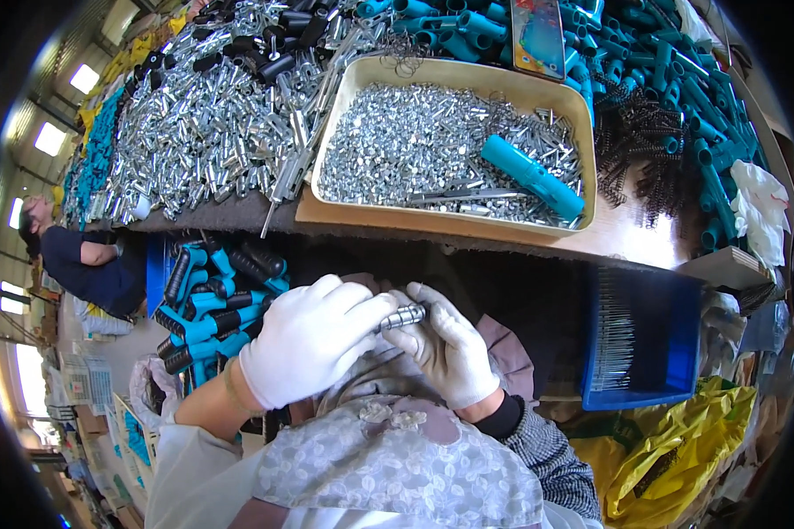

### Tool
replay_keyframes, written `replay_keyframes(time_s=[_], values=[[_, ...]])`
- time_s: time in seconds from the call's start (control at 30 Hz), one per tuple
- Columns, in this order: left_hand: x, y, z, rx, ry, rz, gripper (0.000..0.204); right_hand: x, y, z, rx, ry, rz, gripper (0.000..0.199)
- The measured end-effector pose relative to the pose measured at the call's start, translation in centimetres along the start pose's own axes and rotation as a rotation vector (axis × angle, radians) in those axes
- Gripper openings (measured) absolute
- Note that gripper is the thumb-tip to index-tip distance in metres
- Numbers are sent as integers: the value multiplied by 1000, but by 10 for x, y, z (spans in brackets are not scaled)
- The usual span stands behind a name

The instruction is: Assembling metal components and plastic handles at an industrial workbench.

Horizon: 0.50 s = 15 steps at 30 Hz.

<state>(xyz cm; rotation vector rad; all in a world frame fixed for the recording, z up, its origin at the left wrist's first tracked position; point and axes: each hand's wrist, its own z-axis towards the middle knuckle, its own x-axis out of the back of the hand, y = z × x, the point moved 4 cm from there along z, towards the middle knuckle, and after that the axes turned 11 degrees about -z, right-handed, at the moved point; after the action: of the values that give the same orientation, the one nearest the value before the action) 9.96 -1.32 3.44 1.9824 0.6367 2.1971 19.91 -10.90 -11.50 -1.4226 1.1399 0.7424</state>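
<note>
Workshop windows (51, 138) glow at the far left, above a co-worker (88, 264). Across the top of the frame runs the bench (631, 240), under a heap of shiny steel parts (203, 132) and smooth teal plastic tubes (723, 150). At right sits a blue bin (653, 388) with thin metal rods (616, 344); at left pile teal-and-black grips (207, 309). Top centre, a round-cornered cream tray (450, 227) holds small metal bits (397, 141). Below it, the left hand (313, 335) and right hand (454, 353), in soft white gloves, both grasp a ribbed metal cylinder (403, 318). It lies between them, long axis nearly level, right end slightly raised, left end at the left fingertips.
</note>
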Motion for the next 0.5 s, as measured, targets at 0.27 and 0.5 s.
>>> replay_keyframes(time_s=[0.27, 0.5], values=[[6, -12, 3, -2, 48, -243, 33, 15, 3, 4, -41, 74, 12, 43], [-21, -21, -11, 108, -3, -233, 41, 9, -7, -2, 113, 124, -4, 43]])
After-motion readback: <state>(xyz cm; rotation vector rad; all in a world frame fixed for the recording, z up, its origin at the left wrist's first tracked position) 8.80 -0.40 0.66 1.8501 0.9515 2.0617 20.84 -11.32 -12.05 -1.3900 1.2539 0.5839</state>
